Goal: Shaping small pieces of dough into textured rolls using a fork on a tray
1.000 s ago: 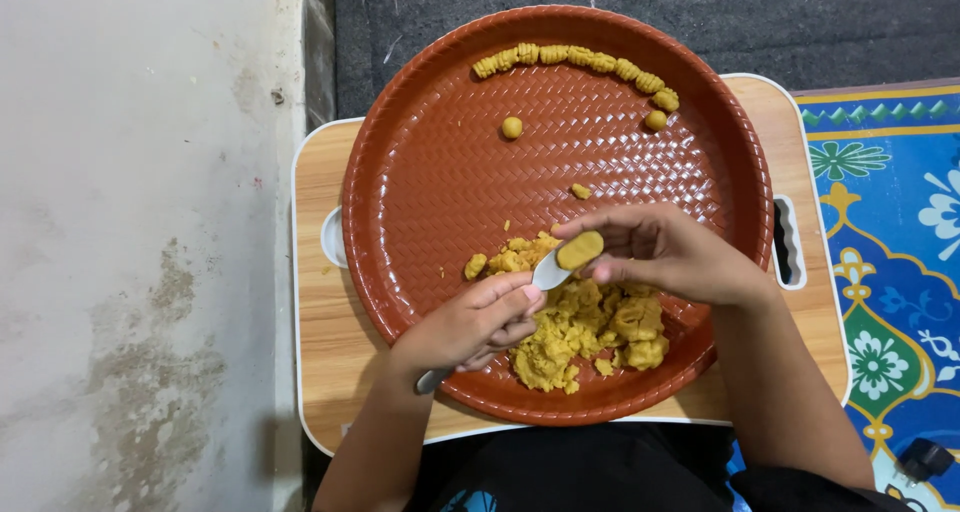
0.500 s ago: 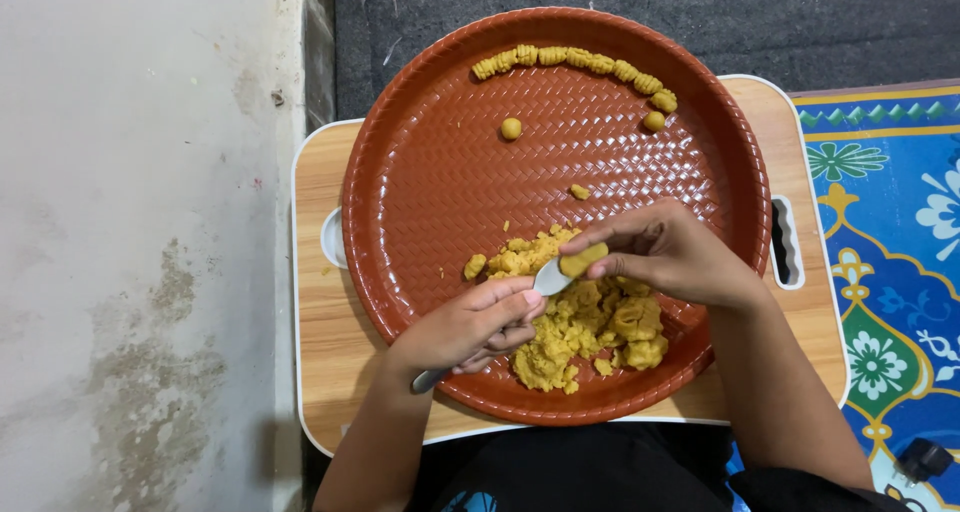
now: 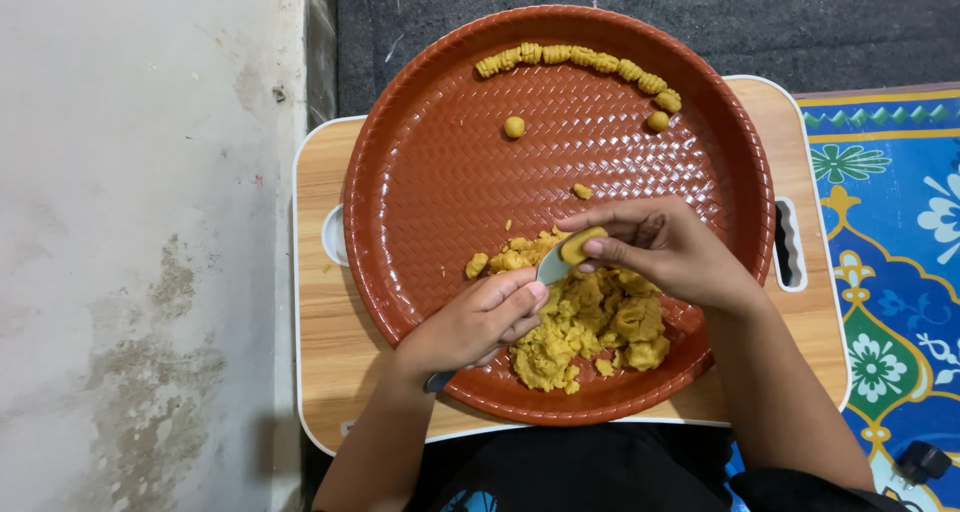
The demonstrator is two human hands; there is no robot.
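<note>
while the left hand [image 3: 478,322] grips a small spoon [image 3: 551,266] by its handle, the right hand [image 3: 665,252] closes its fingertips on a pinch of yellow dough [image 3: 583,245] resting on the spoon's bowl, near the middle of the big reddish-brown woven-pattern tray [image 3: 420,172]. along the tray's rim from about 11 to 1 o'clock runs a curved row of ridged, shaped pieces [image 3: 580,64], touching end to end, roughly ten of them. two small round balls sit apart from that row, one [image 3: 514,127] toward 11 o'clock and one [image 3: 657,121] just under the row's right end. a rough heap of unshaped dough [image 3: 585,327] lies at 5 to 6 o'clock, still sizeable, so i judge most of the shaping remains undone. a few crumbs lie between. the tray rests on a low wooden bench [image 3: 330,342], with a blue patterned mat [image 3: 890,252] at 3 o'clock.
</note>
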